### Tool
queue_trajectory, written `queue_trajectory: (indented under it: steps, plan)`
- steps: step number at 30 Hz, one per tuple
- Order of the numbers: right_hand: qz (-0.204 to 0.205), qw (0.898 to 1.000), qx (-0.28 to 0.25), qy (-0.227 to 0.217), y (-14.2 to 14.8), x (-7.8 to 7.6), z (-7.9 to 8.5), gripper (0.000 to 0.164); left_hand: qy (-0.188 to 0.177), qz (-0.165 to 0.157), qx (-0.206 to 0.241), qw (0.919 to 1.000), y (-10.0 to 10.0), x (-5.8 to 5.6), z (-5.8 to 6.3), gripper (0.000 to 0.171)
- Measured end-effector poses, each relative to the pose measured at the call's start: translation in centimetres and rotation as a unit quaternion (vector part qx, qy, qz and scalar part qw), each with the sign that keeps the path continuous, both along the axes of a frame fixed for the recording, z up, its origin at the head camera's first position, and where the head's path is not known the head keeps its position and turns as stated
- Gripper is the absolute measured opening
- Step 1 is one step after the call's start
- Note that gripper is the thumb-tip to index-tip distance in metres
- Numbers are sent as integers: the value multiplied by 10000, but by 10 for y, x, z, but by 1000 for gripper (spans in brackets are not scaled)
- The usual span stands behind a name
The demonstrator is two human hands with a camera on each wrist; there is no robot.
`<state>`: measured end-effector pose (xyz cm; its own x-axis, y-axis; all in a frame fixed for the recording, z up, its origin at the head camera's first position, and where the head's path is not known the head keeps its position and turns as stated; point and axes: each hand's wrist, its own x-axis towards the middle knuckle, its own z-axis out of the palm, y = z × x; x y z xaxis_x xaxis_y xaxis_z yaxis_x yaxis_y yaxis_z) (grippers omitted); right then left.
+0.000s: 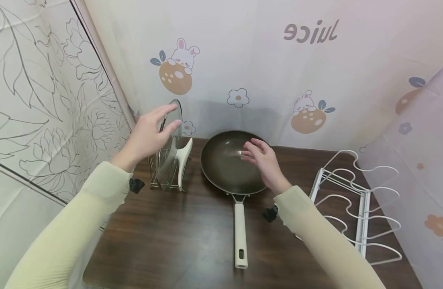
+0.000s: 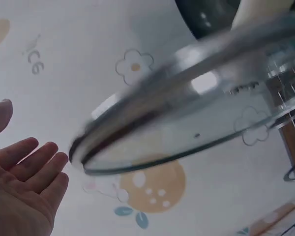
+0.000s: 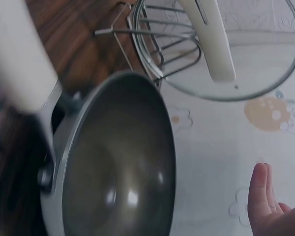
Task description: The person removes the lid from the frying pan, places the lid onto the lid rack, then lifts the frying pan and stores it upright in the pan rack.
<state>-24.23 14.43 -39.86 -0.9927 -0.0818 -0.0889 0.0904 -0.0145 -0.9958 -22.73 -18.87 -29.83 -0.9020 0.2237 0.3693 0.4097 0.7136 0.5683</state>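
Head view: left hand (image 1: pixel 149 132) raised beside lid (image 1: pixel 167 166), grip wide; right hand (image 1: pixel 266 162) over pan (image 1: pixel 228 164), grip relaxed.

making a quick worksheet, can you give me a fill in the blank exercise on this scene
In the head view, the pan sits ____ the lid and the white rack.
The left hand is nearest the ____.
The right hand is nearest the ____.
Printed on the backdrop is the word ____.

Missing words: between; lid; pan; juice.
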Motion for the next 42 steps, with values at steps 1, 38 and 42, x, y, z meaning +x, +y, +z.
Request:
queue_trajectory:
  steps: [1,38,42]
  plan:
    - [-8,10000,46,-14,6,1,1,65,26,-80,-51,10000,5,1,-1,55]
    - [-504,9389,3001,1608,202,88,35,54,-1740,-685,458,9813,121,59,-164,67]
    - [-372,9184,3523,1759,225,100,26,58,-1842,-674,648,9784,131,67,-182,67]
